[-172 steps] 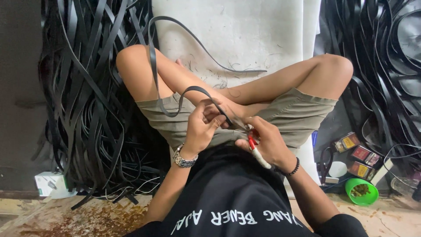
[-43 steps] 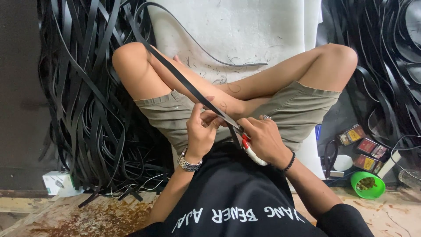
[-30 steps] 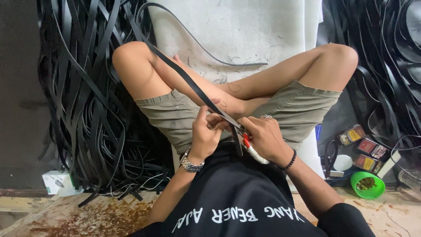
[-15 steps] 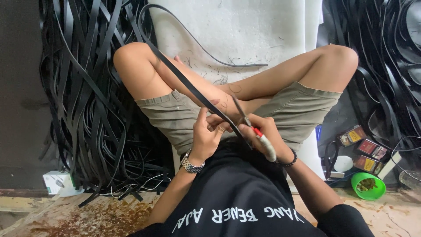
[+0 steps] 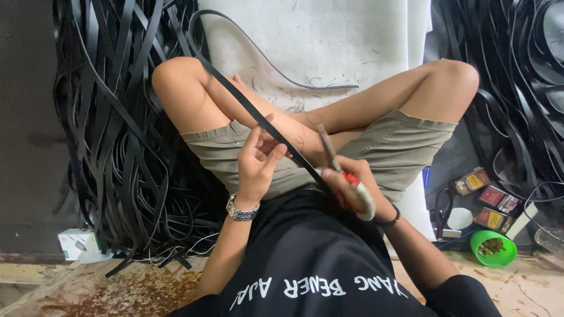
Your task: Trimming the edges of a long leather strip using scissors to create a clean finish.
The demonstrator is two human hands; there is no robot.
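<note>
A long black rubber strip (image 5: 247, 105) runs from the upper left down across my crossed legs to my lap. My left hand (image 5: 258, 161), with a metal watch on the wrist, pinches the strip between thumb and fingers. My right hand (image 5: 352, 188) grips a knife (image 5: 341, 167) with a red and white handle, its blade pointing up beside the strip's lower end. Both hands sit close together above my lap.
Piles of black rubber strips (image 5: 117, 135) lie at left and at right (image 5: 517, 88). A white sheet (image 5: 317, 41) covers the floor ahead. Small coloured boxes (image 5: 490, 199), scissors (image 5: 442, 205) and a green bowl (image 5: 493, 249) sit at right. A white box (image 5: 76, 243) lies at lower left.
The strip has been pulled straight and taut across my left knee. My right hand has turned, tilting the knife blade upward, and my left hand's fingers have loosened along the strip.
</note>
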